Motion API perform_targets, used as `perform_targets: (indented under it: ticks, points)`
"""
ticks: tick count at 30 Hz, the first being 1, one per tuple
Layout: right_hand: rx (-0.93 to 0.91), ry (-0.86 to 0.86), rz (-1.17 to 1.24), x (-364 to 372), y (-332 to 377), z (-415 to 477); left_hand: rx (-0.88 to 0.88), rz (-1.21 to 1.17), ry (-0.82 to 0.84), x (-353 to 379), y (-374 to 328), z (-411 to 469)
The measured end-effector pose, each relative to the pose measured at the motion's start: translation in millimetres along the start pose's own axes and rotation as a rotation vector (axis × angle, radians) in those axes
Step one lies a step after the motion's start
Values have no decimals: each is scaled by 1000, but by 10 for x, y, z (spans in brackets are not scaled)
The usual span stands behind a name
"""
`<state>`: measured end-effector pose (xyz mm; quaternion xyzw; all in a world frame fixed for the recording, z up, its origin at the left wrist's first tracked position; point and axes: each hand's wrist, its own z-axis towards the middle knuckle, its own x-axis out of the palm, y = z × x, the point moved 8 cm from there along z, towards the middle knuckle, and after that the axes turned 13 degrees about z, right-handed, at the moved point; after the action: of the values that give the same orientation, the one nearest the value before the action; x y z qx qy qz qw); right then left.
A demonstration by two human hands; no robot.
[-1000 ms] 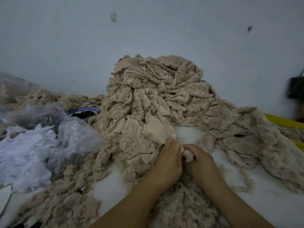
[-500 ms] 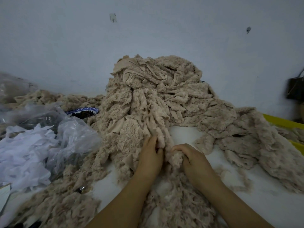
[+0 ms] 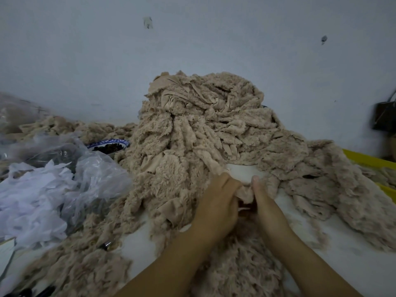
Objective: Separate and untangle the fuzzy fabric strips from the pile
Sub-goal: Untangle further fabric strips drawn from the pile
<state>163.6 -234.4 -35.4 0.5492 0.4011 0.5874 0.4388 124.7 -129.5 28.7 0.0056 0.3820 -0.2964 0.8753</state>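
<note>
Your left hand (image 3: 216, 202) and right hand (image 3: 269, 207) each clutch one fuzzy strip (image 3: 244, 192). The beige pile (image 3: 192, 129) rises just behind them.

Count, head view.
- Person's hands: 2, left hand (image 3: 216, 202) and right hand (image 3: 267, 209).
- Tall pile (image 3: 192, 129) of beige fuzzy fabric strips: 1. The strips in it are too tangled to count.
- Lower heap of the same fuzz (image 3: 64, 127), back left: 1.
- Blue-and-white bowl (image 3: 109, 144): 1.
- Clear plastic bags: 2, one near left (image 3: 94, 174) and one far left (image 3: 12, 112).
- Heap of white scraps (image 3: 32, 200): 1, pieces not countable.
- Yellow bin (image 3: 364, 159): 1, only its edge shows.
- Dark box (image 3: 384, 116) by the right wall: 1.
- Wall marks: 2 (image 3: 147, 22) (image 3: 324, 39).
</note>
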Motion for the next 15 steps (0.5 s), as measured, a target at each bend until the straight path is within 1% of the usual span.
perform_targets:
  ticks: [1,3,4,5,7,9,10,11,12,13,15]
  points:
    - [88,11,123,21,-86,-9,50,-1,31,28,-76,-7]
    - [196,70,235,40,-141,-47,152,-36,73,60,-242,-27]
    - [221,123,279,45,-111,-69,196,-67,81,65,-322,-39]
    - [235,137,326,-12,-105,-45,232,-94,89,74,-395,-50]
    - [285,128,424,-138,-113,-26,286,-128,136,130,-543,-73]
    - [329,118,453,-161,-106,-56,363,-157,208,210,-709,-130]
    - [332,97,467,-175,-106,-49,407,-155,203,224,-774,-153]
    - [314,80,478,-186,-99,-25,409,-152,170,214,-776,-154]
    - [292,73,502,-154,-60,-25,356,-149,132,195,-702,-132]
    - [256,45,504,-168,-36,-2,259,-135,98,173,-564,-100]
    - [132,-14,441,-221,31,38,-5,-139,70,139,-152,-59]
